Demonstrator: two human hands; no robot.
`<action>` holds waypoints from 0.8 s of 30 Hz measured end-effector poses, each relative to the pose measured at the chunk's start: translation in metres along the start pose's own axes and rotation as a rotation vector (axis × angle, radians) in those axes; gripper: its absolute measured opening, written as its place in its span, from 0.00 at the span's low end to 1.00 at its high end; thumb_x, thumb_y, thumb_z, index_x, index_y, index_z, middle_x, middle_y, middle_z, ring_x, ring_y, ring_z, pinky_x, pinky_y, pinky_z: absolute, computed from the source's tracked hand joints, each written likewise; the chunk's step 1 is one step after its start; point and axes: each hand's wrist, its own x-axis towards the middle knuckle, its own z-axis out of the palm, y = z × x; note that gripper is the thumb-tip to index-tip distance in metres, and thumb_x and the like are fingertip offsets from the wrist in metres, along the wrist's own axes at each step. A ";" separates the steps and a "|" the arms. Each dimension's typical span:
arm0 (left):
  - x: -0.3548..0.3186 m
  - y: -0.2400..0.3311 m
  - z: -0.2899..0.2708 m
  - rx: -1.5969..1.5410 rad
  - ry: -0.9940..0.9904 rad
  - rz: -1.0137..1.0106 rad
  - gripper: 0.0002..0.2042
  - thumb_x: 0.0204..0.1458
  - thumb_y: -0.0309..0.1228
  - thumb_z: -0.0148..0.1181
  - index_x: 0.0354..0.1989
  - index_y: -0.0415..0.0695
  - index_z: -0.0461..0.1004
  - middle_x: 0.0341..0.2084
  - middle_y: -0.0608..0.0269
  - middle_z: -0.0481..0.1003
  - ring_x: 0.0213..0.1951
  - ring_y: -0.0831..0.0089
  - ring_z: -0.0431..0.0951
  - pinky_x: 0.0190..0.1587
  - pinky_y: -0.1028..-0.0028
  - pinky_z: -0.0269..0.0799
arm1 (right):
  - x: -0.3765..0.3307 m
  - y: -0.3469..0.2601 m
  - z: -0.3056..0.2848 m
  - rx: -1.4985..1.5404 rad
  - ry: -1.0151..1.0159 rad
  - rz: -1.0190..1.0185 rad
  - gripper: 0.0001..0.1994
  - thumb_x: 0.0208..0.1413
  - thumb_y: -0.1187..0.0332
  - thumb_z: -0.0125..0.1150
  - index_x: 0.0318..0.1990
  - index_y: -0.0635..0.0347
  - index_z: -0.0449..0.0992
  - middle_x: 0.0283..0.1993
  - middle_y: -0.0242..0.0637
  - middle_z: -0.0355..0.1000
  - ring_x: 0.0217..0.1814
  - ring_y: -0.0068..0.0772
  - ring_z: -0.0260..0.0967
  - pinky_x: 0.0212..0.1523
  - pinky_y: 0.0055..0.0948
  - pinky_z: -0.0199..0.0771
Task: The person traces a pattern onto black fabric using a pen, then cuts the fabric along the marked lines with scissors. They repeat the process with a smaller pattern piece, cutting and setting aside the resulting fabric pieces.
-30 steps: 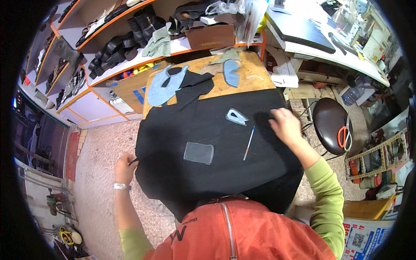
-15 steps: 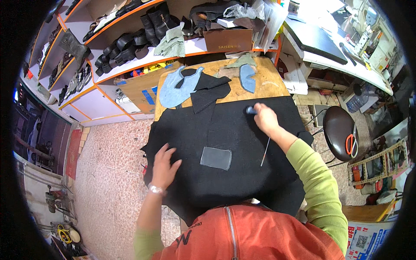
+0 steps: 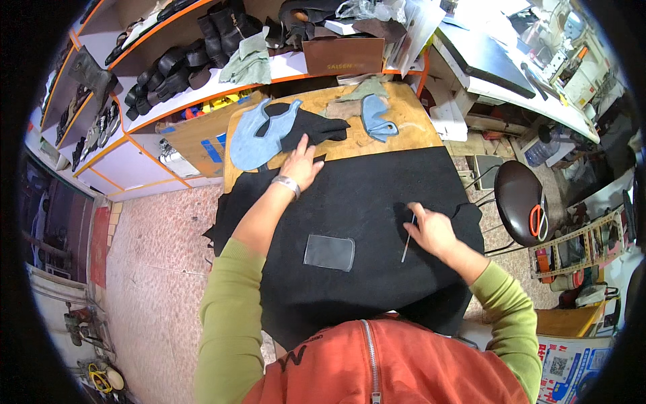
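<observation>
A large black sheet of material (image 3: pixel 363 182) covers most of the wooden table. On it lies a clear rectangular template (image 3: pixel 329 252) with rounded corners at one end. My left hand (image 3: pixel 301 166) is open, fingers stretched out at the sheet's far edge, touching the black cut pieces (image 3: pixel 316 126) beside a light blue cut piece (image 3: pixel 252 138). At the right, my right hand (image 3: pixel 431 230) is over the upper end of a thin pen-like stick (image 3: pixel 405 248). Its thumb and forefinger are apart around the stick, which lies on the sheet.
Another blue piece (image 3: pixel 378 120) and greyish scraps (image 3: pixel 346 108) lie on the table's bare far strip (image 3: pixel 414 128). Shelves of shoes (image 3: pixel 168 74) and a brown box (image 3: pixel 343 56) stand beyond. To the right are a dark stool (image 3: pixel 518 195) with orange-handled scissors (image 3: pixel 536 221) and a white workbench (image 3: pixel 572 111).
My left hand has moved up from beside the template to the black pieces, which now sit farther from me. My right hand has come down to the stick; the small bluish object it held no longer shows.
</observation>
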 end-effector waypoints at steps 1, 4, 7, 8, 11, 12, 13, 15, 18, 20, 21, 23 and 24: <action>0.008 -0.003 -0.007 0.010 0.012 -0.016 0.25 0.57 0.40 0.57 0.59 0.38 0.67 0.70 0.44 0.49 0.59 0.44 0.66 0.62 0.57 0.63 | -0.006 -0.004 0.005 0.021 -0.014 0.059 0.23 0.53 0.62 0.65 0.53 0.60 0.67 0.29 0.47 0.76 0.32 0.52 0.76 0.34 0.44 0.76; 0.013 -0.011 -0.012 0.051 -0.016 -0.100 0.23 0.57 0.39 0.58 0.57 0.39 0.70 0.69 0.47 0.54 0.58 0.48 0.70 0.59 0.58 0.67 | -0.011 -0.015 0.017 -0.013 0.069 0.092 0.24 0.51 0.66 0.62 0.55 0.61 0.66 0.30 0.48 0.76 0.29 0.49 0.76 0.30 0.41 0.77; -0.004 -0.009 -0.012 0.107 -0.055 0.000 0.20 0.57 0.39 0.58 0.55 0.45 0.73 0.65 0.48 0.61 0.58 0.50 0.70 0.59 0.58 0.68 | -0.011 -0.016 0.024 -0.111 0.065 0.128 0.25 0.49 0.71 0.59 0.56 0.63 0.65 0.31 0.49 0.76 0.29 0.49 0.77 0.31 0.40 0.78; -0.014 -0.005 -0.013 0.134 -0.079 0.016 0.21 0.56 0.38 0.58 0.57 0.46 0.71 0.65 0.49 0.60 0.59 0.50 0.69 0.60 0.59 0.67 | -0.012 -0.015 0.027 -0.139 0.044 0.136 0.25 0.48 0.71 0.59 0.56 0.63 0.64 0.31 0.49 0.76 0.29 0.49 0.77 0.31 0.40 0.78; -0.052 0.006 -0.021 0.171 0.038 0.043 0.28 0.53 0.35 0.62 0.63 0.48 0.64 0.68 0.49 0.55 0.64 0.51 0.63 0.63 0.58 0.63 | -0.005 -0.013 0.027 -0.146 -0.018 0.170 0.25 0.47 0.73 0.58 0.56 0.62 0.65 0.31 0.49 0.76 0.31 0.50 0.77 0.33 0.42 0.78; -0.062 0.011 -0.023 0.221 0.122 0.083 0.31 0.52 0.34 0.63 0.65 0.48 0.62 0.69 0.49 0.53 0.66 0.52 0.60 0.64 0.58 0.60 | -0.008 -0.011 0.025 -0.113 0.011 0.165 0.25 0.47 0.73 0.58 0.56 0.61 0.66 0.32 0.49 0.76 0.32 0.51 0.77 0.33 0.43 0.78; -0.071 0.014 -0.025 0.195 0.120 0.099 0.33 0.50 0.34 0.65 0.66 0.48 0.60 0.69 0.49 0.52 0.67 0.53 0.57 0.66 0.58 0.56 | -0.012 -0.009 0.024 -0.080 0.040 0.161 0.24 0.47 0.73 0.58 0.55 0.60 0.68 0.32 0.49 0.76 0.32 0.52 0.76 0.34 0.43 0.78; -0.096 0.011 -0.023 0.156 0.137 0.044 0.33 0.50 0.35 0.65 0.66 0.47 0.61 0.69 0.46 0.52 0.67 0.50 0.56 0.67 0.56 0.54 | -0.017 -0.004 0.022 0.086 0.154 0.132 0.20 0.46 0.73 0.59 0.50 0.59 0.73 0.32 0.51 0.76 0.34 0.56 0.75 0.37 0.47 0.77; -0.141 0.014 -0.021 0.039 0.047 -0.011 0.31 0.52 0.38 0.63 0.65 0.44 0.62 0.69 0.43 0.51 0.69 0.48 0.54 0.68 0.54 0.51 | -0.035 0.003 0.009 0.795 0.167 0.434 0.13 0.50 0.77 0.52 0.42 0.65 0.80 0.25 0.36 0.74 0.22 0.28 0.72 0.25 0.28 0.73; -0.173 0.028 -0.024 -0.013 -0.075 -0.051 0.29 0.55 0.41 0.59 0.64 0.42 0.63 0.69 0.43 0.52 0.70 0.49 0.51 0.69 0.51 0.46 | -0.053 0.026 0.023 1.168 0.211 0.392 0.13 0.53 0.80 0.47 0.39 0.69 0.80 0.28 0.34 0.75 0.22 0.17 0.69 0.25 0.17 0.70; -0.188 0.032 -0.023 -0.020 -0.073 -0.045 0.29 0.55 0.41 0.58 0.64 0.42 0.63 0.69 0.44 0.51 0.70 0.49 0.50 0.69 0.50 0.46 | -0.059 0.025 0.027 1.166 0.261 0.373 0.12 0.54 0.81 0.48 0.40 0.68 0.79 0.29 0.34 0.75 0.25 0.17 0.70 0.28 0.18 0.71; -0.207 0.032 -0.018 -0.016 -0.041 -0.042 0.29 0.56 0.41 0.57 0.64 0.43 0.63 0.69 0.45 0.52 0.70 0.49 0.50 0.69 0.49 0.45 | -0.065 0.024 0.034 1.078 0.357 0.305 0.09 0.55 0.80 0.51 0.41 0.68 0.76 0.31 0.34 0.75 0.30 0.22 0.72 0.33 0.22 0.74; -0.215 0.027 -0.018 -0.004 -0.012 -0.043 0.28 0.56 0.41 0.57 0.64 0.43 0.63 0.69 0.46 0.52 0.70 0.49 0.51 0.69 0.49 0.45 | -0.065 0.023 0.038 0.991 0.402 0.257 0.08 0.56 0.80 0.53 0.41 0.68 0.75 0.32 0.35 0.75 0.32 0.25 0.74 0.36 0.24 0.74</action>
